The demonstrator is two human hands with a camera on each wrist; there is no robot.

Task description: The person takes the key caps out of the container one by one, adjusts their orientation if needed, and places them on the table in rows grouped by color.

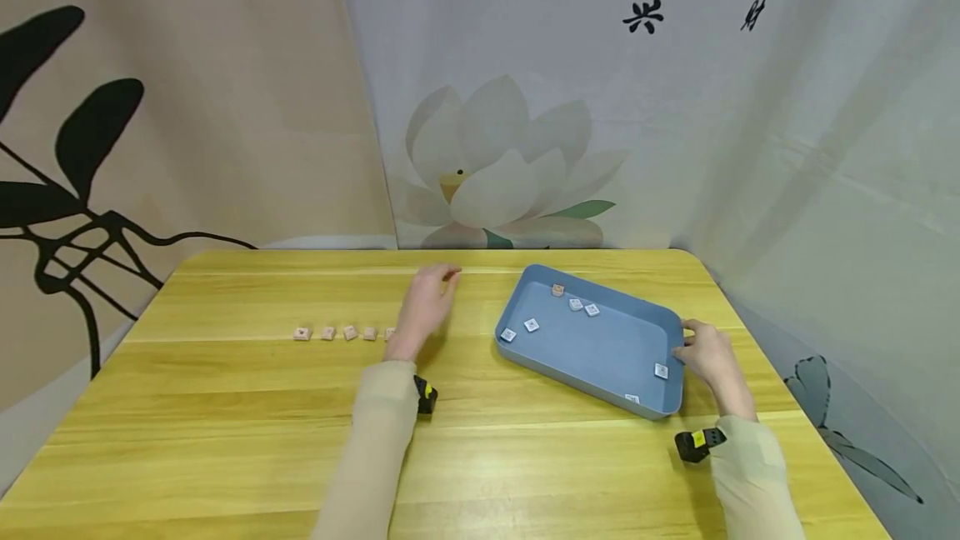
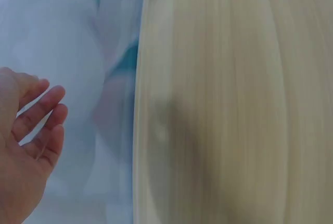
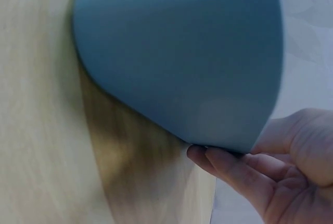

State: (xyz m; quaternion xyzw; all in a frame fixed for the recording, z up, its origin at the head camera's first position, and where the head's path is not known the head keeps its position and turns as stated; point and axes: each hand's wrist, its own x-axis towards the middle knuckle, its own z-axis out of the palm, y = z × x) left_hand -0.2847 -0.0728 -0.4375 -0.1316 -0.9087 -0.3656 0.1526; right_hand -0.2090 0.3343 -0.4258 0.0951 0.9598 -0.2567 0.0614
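A blue rectangular tray (image 1: 585, 357) sits at an angle on the right side of the table, with several small whitish tiles (image 1: 531, 325) scattered inside and one tan tile (image 1: 557, 290) by its back wall. My right hand (image 1: 708, 357) grips the tray's right end, thumb at the rim; the right wrist view shows its fingers against the tray's outer side (image 3: 177, 62). Left of the tray, my left hand (image 1: 426, 305) hovers over the table with loosely bent fingers and nothing in them. Several small pinkish tiles (image 1: 328, 333) form a row beside the left forearm, which partly hides the rightmost.
The yellow wood-grain table (image 1: 225, 440) ends at a printed curtain (image 1: 517, 107) along its back edge. More hanging cloth (image 1: 847, 190) borders the right side. A small black camera sits on each wrist.
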